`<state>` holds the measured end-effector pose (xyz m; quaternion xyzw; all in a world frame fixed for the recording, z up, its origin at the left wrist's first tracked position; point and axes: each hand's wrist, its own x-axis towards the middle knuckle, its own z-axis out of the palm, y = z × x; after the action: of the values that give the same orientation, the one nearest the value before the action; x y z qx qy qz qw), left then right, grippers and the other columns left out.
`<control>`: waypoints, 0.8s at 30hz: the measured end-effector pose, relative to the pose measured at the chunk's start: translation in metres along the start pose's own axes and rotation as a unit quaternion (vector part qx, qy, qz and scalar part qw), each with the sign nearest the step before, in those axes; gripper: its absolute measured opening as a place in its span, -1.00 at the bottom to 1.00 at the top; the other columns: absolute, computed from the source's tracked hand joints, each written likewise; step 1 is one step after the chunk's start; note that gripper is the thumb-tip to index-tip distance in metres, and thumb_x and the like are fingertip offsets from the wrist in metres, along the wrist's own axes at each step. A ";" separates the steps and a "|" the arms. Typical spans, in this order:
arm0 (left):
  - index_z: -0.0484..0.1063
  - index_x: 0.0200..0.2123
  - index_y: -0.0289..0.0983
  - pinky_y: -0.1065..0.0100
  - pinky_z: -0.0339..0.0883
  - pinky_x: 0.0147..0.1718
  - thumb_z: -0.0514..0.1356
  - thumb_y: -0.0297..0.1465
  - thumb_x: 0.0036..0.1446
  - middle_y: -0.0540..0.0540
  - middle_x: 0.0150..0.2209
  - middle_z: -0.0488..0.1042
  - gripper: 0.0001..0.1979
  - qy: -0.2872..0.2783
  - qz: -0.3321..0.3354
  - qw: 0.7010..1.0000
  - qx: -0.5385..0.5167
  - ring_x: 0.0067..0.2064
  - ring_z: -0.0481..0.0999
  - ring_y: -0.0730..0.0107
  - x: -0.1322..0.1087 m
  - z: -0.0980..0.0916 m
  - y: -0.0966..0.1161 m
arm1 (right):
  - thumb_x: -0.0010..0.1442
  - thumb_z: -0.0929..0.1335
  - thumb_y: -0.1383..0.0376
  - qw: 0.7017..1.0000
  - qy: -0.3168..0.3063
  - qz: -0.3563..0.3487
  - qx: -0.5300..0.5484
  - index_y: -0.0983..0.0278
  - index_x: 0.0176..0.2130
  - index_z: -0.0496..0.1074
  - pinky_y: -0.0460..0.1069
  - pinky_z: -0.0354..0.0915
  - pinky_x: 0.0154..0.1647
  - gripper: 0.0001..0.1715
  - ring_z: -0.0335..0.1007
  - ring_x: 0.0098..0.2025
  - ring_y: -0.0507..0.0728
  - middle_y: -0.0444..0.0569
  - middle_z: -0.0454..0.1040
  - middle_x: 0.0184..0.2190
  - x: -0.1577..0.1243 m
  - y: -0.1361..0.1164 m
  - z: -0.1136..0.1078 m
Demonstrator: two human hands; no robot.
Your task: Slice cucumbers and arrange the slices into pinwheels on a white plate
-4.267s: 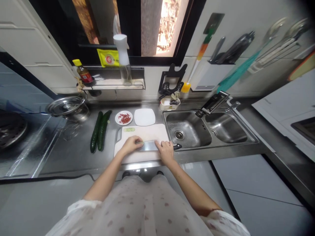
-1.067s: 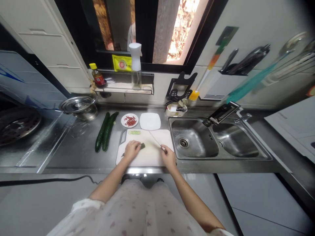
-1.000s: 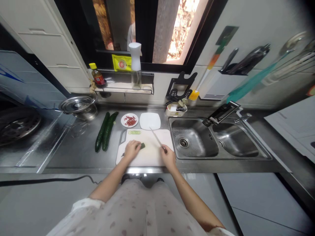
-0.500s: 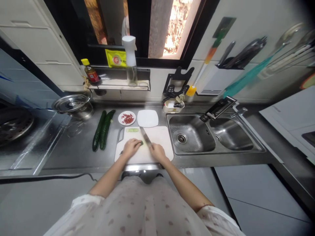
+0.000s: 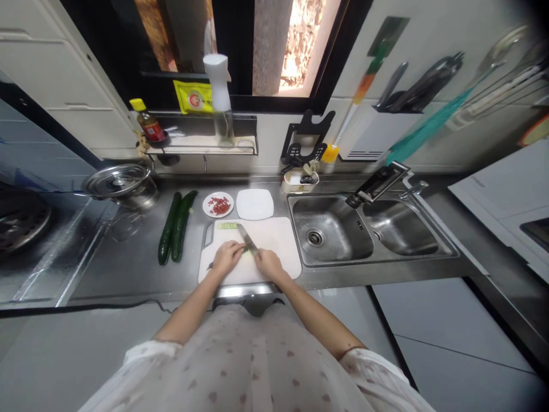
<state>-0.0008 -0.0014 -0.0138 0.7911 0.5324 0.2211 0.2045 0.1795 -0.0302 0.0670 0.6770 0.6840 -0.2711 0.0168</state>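
Around the knife, right fingers curled closed

The desk across mid-frame is metal with a soft sheen. At centre, the cutting board looks like smooth, matt plastic, the knife blade smooth, shiny metal. Left of centre, the cucumbers have glossy skin. The lidded pot, at left, is polished metal; the shirt, bottom centre, matt cloth.
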 end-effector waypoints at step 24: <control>0.52 -0.09 -0.17 0.29 0.28 -0.16 0.07 -0.30 0.28 -0.10 -0.24 0.49 -0.73 0.020 0.039 0.999 0.008 -0.17 0.41 0.29 0.000 0.001 -0.001 | 0.32 0.15 0.34 1.000 -0.026 -0.004 -0.010 0.37 -0.01 0.44 -0.06 0.24 -0.11 -0.61 0.45 -0.06 0.17 0.17 0.53 -0.11 -0.005 -0.008 -0.004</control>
<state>-0.0015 -0.0012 -0.0152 0.8083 0.5066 0.2404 0.1793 0.1738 -0.0325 0.0746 0.6671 0.6885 -0.2816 0.0404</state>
